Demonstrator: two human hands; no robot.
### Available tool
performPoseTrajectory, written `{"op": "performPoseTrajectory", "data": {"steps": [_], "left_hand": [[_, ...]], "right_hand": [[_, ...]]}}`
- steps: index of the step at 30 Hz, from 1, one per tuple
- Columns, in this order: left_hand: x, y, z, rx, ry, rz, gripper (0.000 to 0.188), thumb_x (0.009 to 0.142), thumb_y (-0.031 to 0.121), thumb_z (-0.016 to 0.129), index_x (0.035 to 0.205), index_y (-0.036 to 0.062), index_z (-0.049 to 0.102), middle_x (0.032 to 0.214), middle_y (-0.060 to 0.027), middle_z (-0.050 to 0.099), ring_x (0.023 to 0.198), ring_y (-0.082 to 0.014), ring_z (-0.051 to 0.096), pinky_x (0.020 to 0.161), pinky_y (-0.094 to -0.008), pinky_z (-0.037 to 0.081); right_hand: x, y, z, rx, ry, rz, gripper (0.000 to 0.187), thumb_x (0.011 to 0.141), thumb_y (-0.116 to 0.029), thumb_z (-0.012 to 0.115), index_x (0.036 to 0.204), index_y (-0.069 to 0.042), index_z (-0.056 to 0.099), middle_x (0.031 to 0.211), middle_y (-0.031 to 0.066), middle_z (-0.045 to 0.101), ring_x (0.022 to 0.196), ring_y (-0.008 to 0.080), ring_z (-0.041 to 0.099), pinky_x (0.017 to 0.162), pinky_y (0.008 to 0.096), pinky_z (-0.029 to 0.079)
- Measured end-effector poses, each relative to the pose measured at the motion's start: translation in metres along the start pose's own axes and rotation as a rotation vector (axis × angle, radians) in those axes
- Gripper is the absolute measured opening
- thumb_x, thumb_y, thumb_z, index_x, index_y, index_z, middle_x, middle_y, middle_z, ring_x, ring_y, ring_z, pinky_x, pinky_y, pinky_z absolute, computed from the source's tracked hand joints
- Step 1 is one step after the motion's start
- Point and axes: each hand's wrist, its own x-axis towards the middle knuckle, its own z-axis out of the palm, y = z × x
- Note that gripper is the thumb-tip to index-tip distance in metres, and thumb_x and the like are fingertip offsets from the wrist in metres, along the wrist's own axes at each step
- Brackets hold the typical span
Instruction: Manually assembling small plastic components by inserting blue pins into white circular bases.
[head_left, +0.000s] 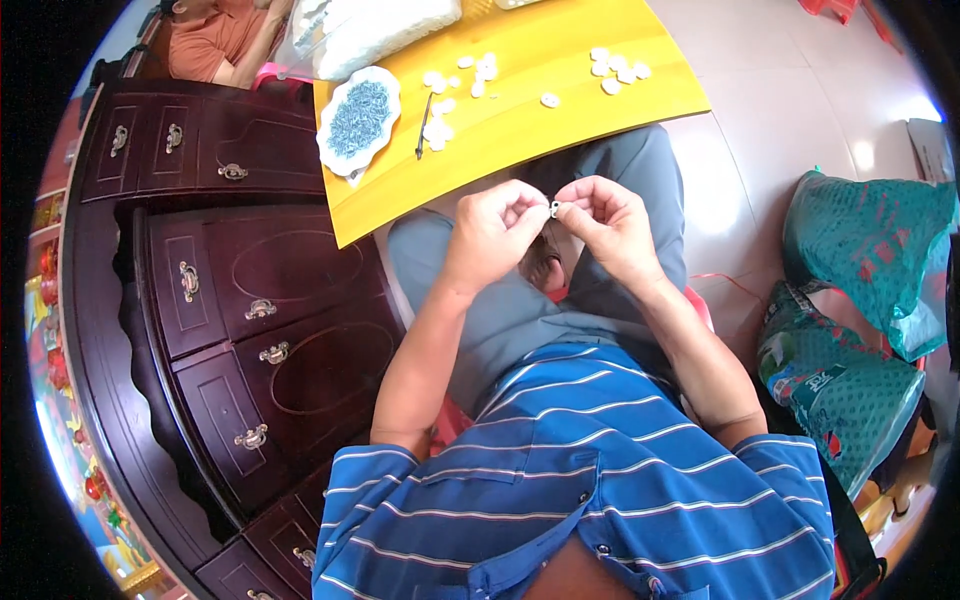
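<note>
Over my lap, just off the near edge of the yellow table [560,130], my two hands meet fingertip to fingertip. Between them is a small white piece [554,209] with a dark spot, too small to name. My left hand [497,228] pinches one side of it between thumb and forefinger. On the other side, my right hand [612,225] grips it in the same way, its other fingers curled. Small round white pieces [438,133] lie scattered on the table beyond my hands, with a single white disc [550,100] apart from the others.
A scalloped white dish [327,138] holds many thin blue-grey pieces. Beside it lies a slim black stick-like tool [424,125]. A clear bag of white parts [385,35] stands behind. Dark wooden drawers [240,290] line the left; green bags [840,370] sit right. Another person [215,45] sits far left.
</note>
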Motion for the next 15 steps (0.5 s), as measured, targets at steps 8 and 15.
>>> {"op": "performPoseTrajectory", "data": {"steps": [8, 15], "left_hand": [[0.048, -0.028, -0.014, 0.053, 0.184, 0.029, 0.021, 0.089, 0.009, 0.066, 0.109, 0.0016, 0.069, 0.084, -0.0095, 0.069, 0.064, -0.0130, 0.061, 0.064, -0.0276, 0.052], [0.099, -0.026, 0.010, 0.401, 0.164, 0.253, 0.033, 0.088, 0.014, 0.067, 0.121, 0.0098, 0.065, 0.099, -0.0149, 0.067, 0.091, -0.0342, 0.067, 0.078, -0.0430, 0.054]], "right_hand": [[0.000, -0.012, 0.000, 0.185, 0.090, -0.019, 0.018, 0.095, -0.010, 0.067, 0.112, -0.004, 0.068, 0.086, -0.0031, 0.066, 0.073, 0.0034, 0.057, 0.068, 0.0210, 0.049], [0.002, -0.008, -0.008, 0.305, 0.157, 0.008, 0.018, 0.095, -0.011, 0.066, 0.112, -0.005, 0.067, 0.090, -0.0023, 0.067, 0.074, 0.0042, 0.058, 0.070, 0.0195, 0.046]]}}
